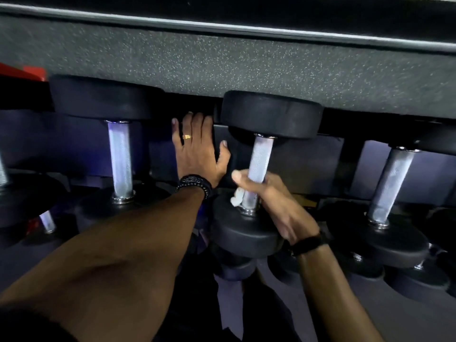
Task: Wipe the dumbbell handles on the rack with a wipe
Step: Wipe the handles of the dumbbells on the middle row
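A view looking down over a person's two bare forearms at a dark dumbbell rack (291, 154) in dim light. Several black dumbbells with round rubber ends and knurled silver handles lie side by side on the rack, handles running away from the viewer. The right hand (269, 201) is curled around the near end of the middle dumbbell's handle (260, 159), thumb on the left side, and it presses a crumpled white wipe (237, 196) against the metal just above the dumbbell's near rubber end (245, 234). A dark watch band (309, 244) circles that wrist. The left hand (197, 150) lies flat with fingers straight and spread, holding nothing, resting on the rack in the gap between the middle dumbbell and the left dumbbell (108, 149); it wears a gold ring (186, 137) and black beaded bracelets (195, 185). Another dumbbell (392, 193) lies toward the rack's right edge. Beyond the rack's far edge runs speckled dark gym flooring (222, 58).
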Demonstrator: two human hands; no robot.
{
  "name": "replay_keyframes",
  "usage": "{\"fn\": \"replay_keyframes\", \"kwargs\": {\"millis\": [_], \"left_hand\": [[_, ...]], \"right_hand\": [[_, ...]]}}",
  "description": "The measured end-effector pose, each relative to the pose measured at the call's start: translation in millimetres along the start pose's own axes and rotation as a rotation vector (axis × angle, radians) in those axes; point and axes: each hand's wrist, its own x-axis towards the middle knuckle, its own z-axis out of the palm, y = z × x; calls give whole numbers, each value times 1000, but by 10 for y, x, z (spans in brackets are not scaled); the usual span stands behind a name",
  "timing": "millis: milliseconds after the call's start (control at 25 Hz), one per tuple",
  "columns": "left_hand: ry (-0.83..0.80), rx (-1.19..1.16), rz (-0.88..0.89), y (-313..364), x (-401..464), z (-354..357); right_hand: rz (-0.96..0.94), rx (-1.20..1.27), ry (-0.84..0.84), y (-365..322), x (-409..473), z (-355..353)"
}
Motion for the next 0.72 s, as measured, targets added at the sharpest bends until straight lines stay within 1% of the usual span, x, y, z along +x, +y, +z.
{"fn": "replay_keyframes", "kwargs": {"millis": [80, 240, 360, 720], "left_hand": [[-23, 1, 7, 15, -8, -20], [-49, 28, 2, 16, 18, -41], [-61, 42, 12, 9, 6, -34], [-4, 23, 19, -14, -8, 10]], "right_hand": [[39, 67, -49, -35, 137, 16], [-12, 67, 38, 15, 207, 49], [-4, 45, 72, 17, 202, 65], [-51, 34, 74, 19, 236, 60]]}}
